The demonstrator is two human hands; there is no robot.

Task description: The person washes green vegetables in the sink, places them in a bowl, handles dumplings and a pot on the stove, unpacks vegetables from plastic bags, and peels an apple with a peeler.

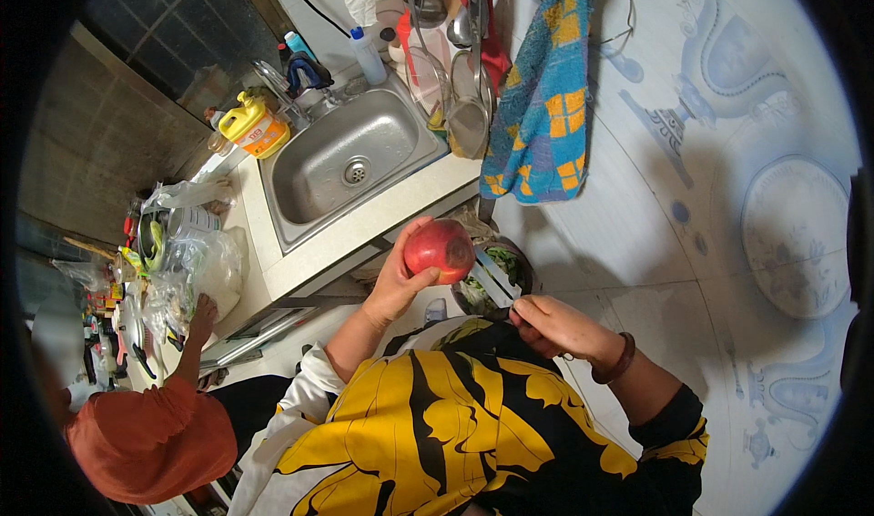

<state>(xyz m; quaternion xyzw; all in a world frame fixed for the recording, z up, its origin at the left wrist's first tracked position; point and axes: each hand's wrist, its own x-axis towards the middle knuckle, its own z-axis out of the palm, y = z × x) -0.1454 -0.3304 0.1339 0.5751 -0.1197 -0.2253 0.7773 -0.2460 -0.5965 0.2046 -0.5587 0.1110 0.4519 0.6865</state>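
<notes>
My left hand [398,282] holds a large round red fruit [440,246] with a brown patch on its facing side. The thumb presses against the fruit's lower edge. In my right hand [556,328] is a kitchen knife [493,275] with a pale metal blade and a dark line along it. Its blade points up and left, close beside the fruit; I cannot tell whether it touches. Under the blade is a round bin [529,270] with green leaf scraps [506,260]. Most of the knife's handle is hidden in my fist.
Ahead is a steel sink [348,130] in a pale counter [300,273], beside a yellow detergent jug [252,126]. Strainers [469,116] and a blue-yellow towel [539,99] hang at the right. A person in an orange top [157,441] reaches toward plastic bags [205,270] at left.
</notes>
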